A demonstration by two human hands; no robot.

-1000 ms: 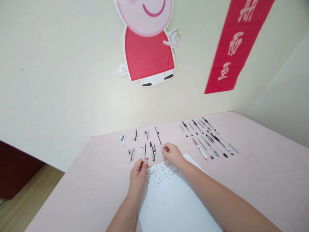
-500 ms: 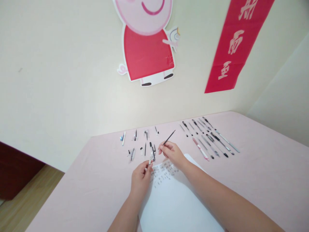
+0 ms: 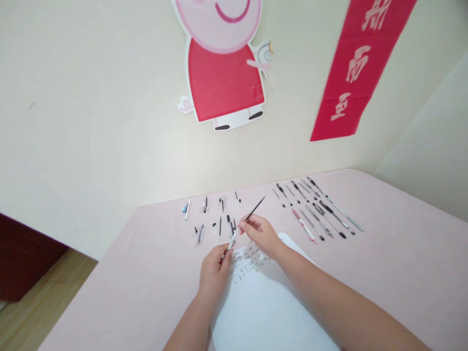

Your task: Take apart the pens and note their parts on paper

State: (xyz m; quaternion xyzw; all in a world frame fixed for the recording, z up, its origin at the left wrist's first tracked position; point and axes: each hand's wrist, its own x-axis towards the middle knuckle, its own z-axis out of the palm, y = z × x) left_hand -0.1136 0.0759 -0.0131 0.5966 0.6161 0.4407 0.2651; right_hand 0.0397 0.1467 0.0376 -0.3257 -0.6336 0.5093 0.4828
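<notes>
My left hand (image 3: 215, 269) pinches a short white pen barrel (image 3: 231, 242) over the top edge of a white sheet of paper (image 3: 263, 307) with handwriting. My right hand (image 3: 260, 234) pinches a thin black ink refill (image 3: 255, 209), its lower end at the barrel's open top, its other end pointing up and to the right. Both hands hover just above the pink table (image 3: 120, 292). Small loose pen parts (image 3: 220, 225) lie in rows just beyond my left hand.
A row of several whole pens (image 3: 318, 212) lies at the far right of the table. A small white and blue piece (image 3: 186, 208) rests at the far left of the parts. The wall behind carries a cartoon pig cutout (image 3: 223, 63) and a red banner (image 3: 356, 68).
My right hand lifted the black refill off the table and swung it round to the barrel. My left hand moved right, raising the barrel towards it.
</notes>
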